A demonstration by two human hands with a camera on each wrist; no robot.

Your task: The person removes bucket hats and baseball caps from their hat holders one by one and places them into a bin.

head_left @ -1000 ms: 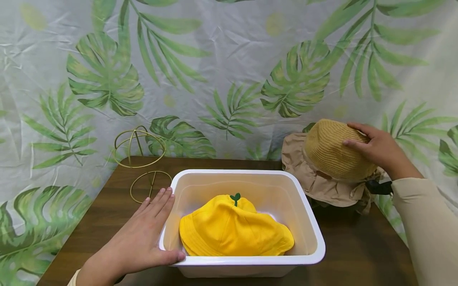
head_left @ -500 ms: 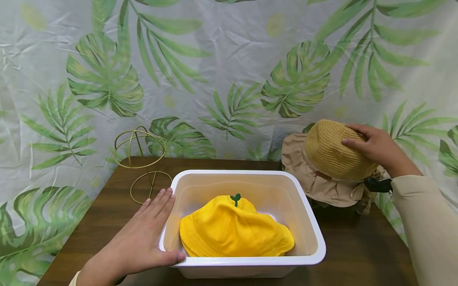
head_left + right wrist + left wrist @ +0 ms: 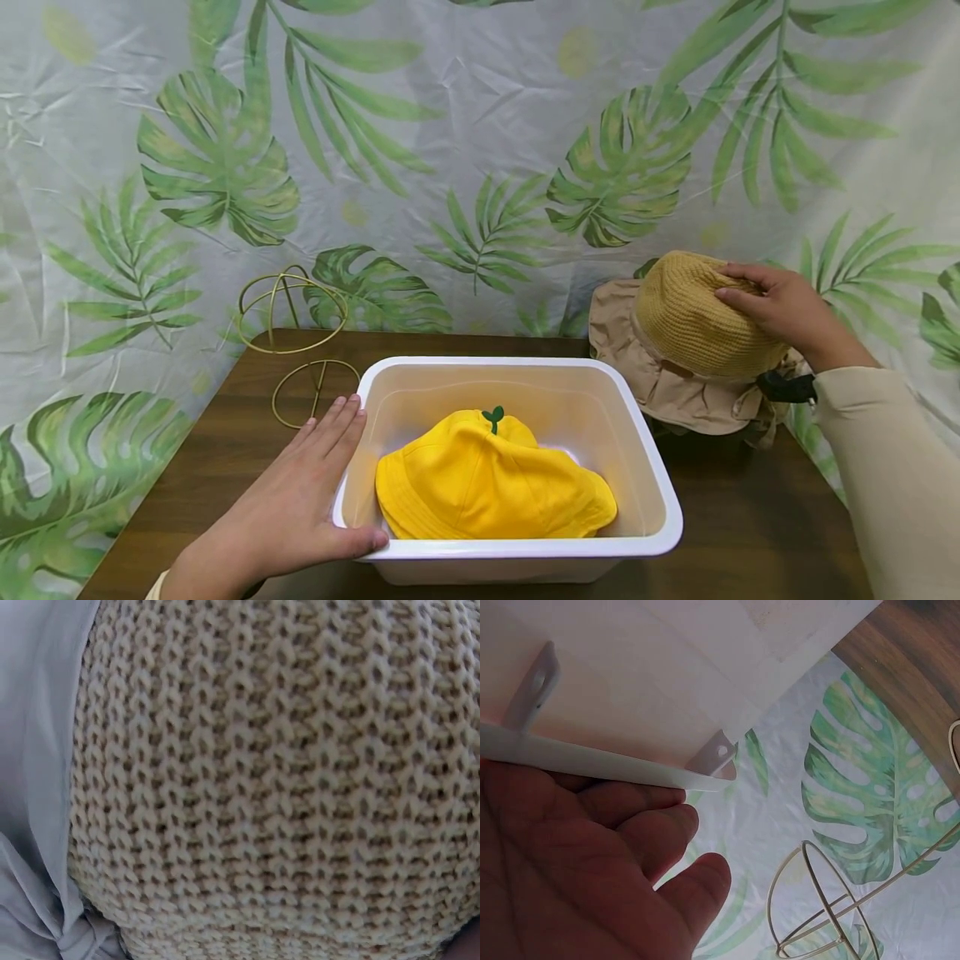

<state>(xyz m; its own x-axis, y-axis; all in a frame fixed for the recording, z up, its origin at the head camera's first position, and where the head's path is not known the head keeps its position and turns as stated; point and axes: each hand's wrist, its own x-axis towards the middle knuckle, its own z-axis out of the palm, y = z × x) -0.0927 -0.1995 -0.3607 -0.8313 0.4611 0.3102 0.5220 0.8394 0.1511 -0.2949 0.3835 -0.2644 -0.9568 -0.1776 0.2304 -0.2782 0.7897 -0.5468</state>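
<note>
My right hand (image 3: 795,317) holds the top of a hat's crown between thumb and fingers. This hat (image 3: 697,321) has a straw-coloured knit crown and a ruffled beige cloth brim, and sits at the table's back right. Its ribbed knit fills the right wrist view, with a knot in the brim cloth (image 3: 82,934) at lower left. A white plastic bin (image 3: 652,500) stands front centre, holding a yellow bucket hat (image 3: 487,483) with a green sprout on top. My left hand (image 3: 288,492) rests fingers and thumb on the bin's left rim; its palm (image 3: 562,870) shows below the rim in the left wrist view.
Two gold wire stands (image 3: 292,346) (image 3: 281,400) are at the table's back left, behind my left hand. The dark wooden table (image 3: 202,467) ends against a leaf-print curtain (image 3: 480,142). Small tabs with holes (image 3: 714,752) sit under the bin's rim.
My right hand and the knit crown have shifted very slightly to the left. The left hand, the bin and the yellow hat stay in place.
</note>
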